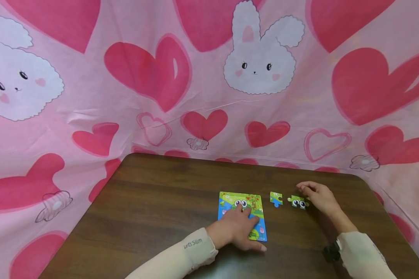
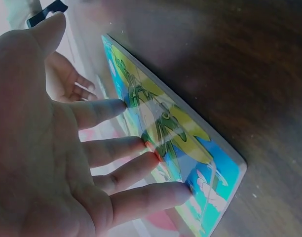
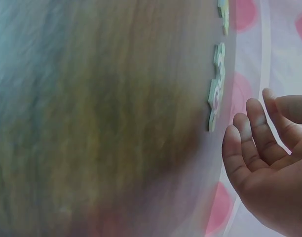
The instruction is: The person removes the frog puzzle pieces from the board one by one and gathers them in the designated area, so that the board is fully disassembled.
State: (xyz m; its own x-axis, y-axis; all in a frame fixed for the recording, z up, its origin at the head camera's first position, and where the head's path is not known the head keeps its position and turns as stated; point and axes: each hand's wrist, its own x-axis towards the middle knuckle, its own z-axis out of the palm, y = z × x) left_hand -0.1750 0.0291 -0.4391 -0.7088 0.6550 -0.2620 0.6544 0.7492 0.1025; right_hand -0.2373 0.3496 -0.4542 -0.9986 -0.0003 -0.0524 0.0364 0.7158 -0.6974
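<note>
A square frog puzzle point(image 1: 257, 201) with a green and blue picture lies on the table. My left hand point(image 1: 235, 229) rests on it, fingers spread; in the left wrist view the fingertips touch the picture of the puzzle point(image 2: 183, 128). To the right lies a puzzle piece with two big eyes point(image 1: 298, 201). My right hand point(image 1: 320, 198) is just beside that piece, fingers loosely bent. In the right wrist view nothing shows between the fingers of the right hand point(image 3: 269, 163), and the eye piece point(image 3: 217, 89) lies apart from them. A green and blue piece point(image 1: 276, 197) lies between puzzle and eye piece.
Everything lies on a dark brown wooden table point(image 1: 143, 217) with rounded far corners. Behind it hangs a pink cloth point(image 1: 209, 100) printed with hearts and bunnies, reaching down to the table's far edge. A dark band point(image 1: 331, 252) is at the right wrist.
</note>
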